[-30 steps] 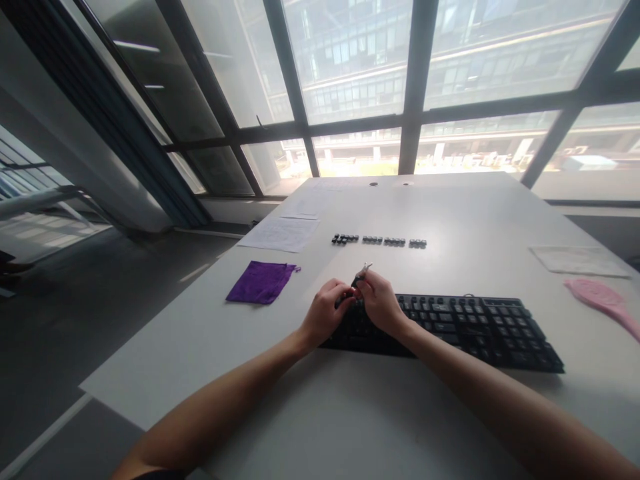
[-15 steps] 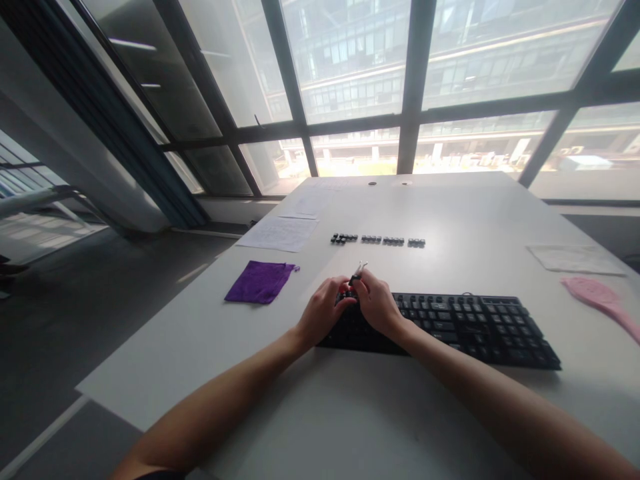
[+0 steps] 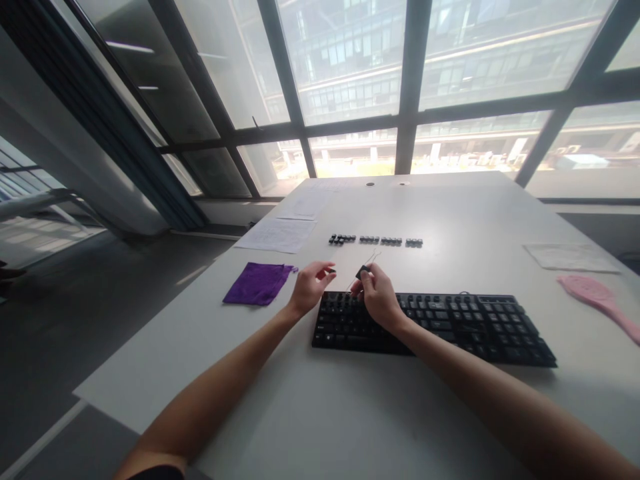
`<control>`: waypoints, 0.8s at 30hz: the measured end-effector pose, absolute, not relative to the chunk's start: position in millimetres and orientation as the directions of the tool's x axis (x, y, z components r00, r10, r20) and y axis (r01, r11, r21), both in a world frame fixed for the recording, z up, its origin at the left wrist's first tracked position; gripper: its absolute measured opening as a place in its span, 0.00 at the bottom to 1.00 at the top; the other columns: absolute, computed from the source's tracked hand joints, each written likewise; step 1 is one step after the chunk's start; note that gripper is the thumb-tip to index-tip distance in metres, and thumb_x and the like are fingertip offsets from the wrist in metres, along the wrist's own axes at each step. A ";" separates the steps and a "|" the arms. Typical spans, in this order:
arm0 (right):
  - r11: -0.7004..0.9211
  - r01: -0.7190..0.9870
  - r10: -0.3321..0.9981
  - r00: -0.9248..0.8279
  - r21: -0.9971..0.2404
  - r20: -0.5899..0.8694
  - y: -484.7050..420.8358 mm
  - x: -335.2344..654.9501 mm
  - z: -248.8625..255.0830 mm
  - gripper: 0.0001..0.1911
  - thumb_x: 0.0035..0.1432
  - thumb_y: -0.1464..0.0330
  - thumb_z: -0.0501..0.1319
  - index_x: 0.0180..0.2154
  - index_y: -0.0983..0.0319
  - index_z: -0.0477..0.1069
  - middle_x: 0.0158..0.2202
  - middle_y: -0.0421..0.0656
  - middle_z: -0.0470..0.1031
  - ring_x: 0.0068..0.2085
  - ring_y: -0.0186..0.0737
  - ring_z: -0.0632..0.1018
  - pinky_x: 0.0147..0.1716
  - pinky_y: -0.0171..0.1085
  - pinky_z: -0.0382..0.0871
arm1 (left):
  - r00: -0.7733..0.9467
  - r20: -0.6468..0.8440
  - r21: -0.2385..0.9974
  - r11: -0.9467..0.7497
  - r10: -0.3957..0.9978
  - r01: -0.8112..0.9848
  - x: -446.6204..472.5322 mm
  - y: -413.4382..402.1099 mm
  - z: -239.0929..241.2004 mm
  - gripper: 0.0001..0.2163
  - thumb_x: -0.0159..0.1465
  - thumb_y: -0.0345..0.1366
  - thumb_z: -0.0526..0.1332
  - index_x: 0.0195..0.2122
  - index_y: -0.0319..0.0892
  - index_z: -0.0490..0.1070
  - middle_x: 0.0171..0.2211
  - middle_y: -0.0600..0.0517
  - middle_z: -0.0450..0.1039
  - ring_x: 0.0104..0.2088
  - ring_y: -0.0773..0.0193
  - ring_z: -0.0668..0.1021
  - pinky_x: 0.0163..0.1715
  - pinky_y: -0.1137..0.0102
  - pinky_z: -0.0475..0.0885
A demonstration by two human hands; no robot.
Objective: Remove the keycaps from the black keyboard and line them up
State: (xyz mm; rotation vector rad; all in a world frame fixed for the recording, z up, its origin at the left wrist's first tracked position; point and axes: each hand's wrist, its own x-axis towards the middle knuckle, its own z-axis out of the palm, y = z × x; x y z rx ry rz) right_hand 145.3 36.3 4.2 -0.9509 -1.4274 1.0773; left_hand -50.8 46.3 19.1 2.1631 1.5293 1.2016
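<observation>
Left hand [image 3: 311, 288]: fingers nearly closed, thumb and index pinching a small dark piece [image 3: 331, 270], held up just off the far left corner of the keyboard. Can't read any mark on it.

Right hand [image 3: 376, 293]: fingers closed round the black grip of a wire tool [image 3: 363, 271], thin wires sticking out both ends, one pair pointing up and away, the other down toward the keys. Hand sits over the left half of the black keyboard [image 3: 450, 333], blocking part of the keys.

Keyboard lies flat on the white worktop [image 3: 300, 400], long side across. Pale legends on the keys, too small to read; no brand I can make out.

Beyond the hands: loose keycaps [image 3: 369, 239] in a row of four groups, leftmost with a short second row on the near side. Legends unreadable from here.

Left side: purple pouch [image 3: 257, 283] lying flat, white sheets [image 3: 276, 235] behind it with faint print, illegible. Right side: pink brush [image 3: 595, 300], pale flat bag [image 3: 570, 258] just behind it.
</observation>
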 end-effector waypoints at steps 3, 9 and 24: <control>0.289 0.004 0.948 -0.140 -0.957 0.286 36.8 144.5 3.1 0.12 0.68 0.58 0.50 0.35 0.58 0.62 0.23 0.39 0.74 0.25 0.38 0.76 0.26 0.35 0.68 | 0.058 0.399 0.628 -0.320 0.915 0.709 -62.6 72.1 5.8 0.11 0.62 0.37 0.64 0.45 0.42 0.75 0.34 0.51 0.79 0.29 0.65 0.76 0.33 0.70 0.74; 0.297 0.015 0.943 -0.164 -0.955 0.291 36.7 145.2 4.3 0.11 0.68 0.59 0.50 0.36 0.58 0.62 0.22 0.38 0.73 0.25 0.38 0.76 0.27 0.35 0.67 | 0.126 0.383 0.544 -0.334 0.915 0.770 -53.9 111.9 -9.7 0.06 0.61 0.35 0.65 0.38 0.42 0.80 0.33 0.50 0.80 0.31 0.63 0.77 0.39 0.68 0.73; 0.307 0.009 0.934 -0.197 -0.952 0.299 36.2 146.5 4.3 0.11 0.68 0.60 0.51 0.35 0.59 0.63 0.22 0.39 0.74 0.24 0.37 0.75 0.26 0.34 0.66 | 0.168 0.416 0.445 -0.361 0.894 0.819 -67.7 107.6 -7.5 0.13 0.61 0.35 0.65 0.48 0.43 0.79 0.41 0.49 0.79 0.34 0.62 0.78 0.40 0.68 0.74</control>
